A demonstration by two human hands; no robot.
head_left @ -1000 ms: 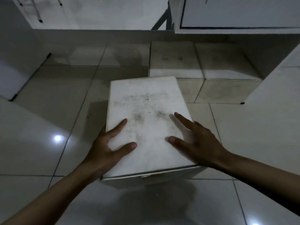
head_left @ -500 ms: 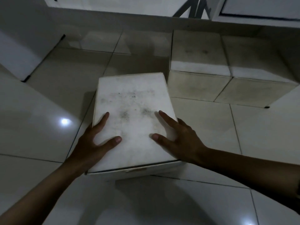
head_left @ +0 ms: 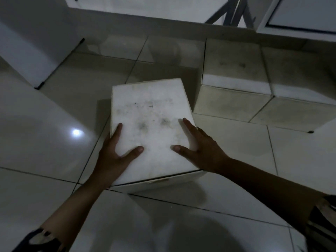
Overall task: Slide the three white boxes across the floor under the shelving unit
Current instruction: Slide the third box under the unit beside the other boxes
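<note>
Pretty dim in here, greyish cast. One lamp glares off the glossy floor tiles at left; soft shadows bottom centre, edges bend and blur.

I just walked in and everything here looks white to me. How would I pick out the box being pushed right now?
Start at the shelving unit along the far wall; two white boxes sit side by side on the tiled floor beneath it. The box being pushed is nearer, to their left. Only it has smudges on its lid and the left hand and right hand flat on top.
</note>
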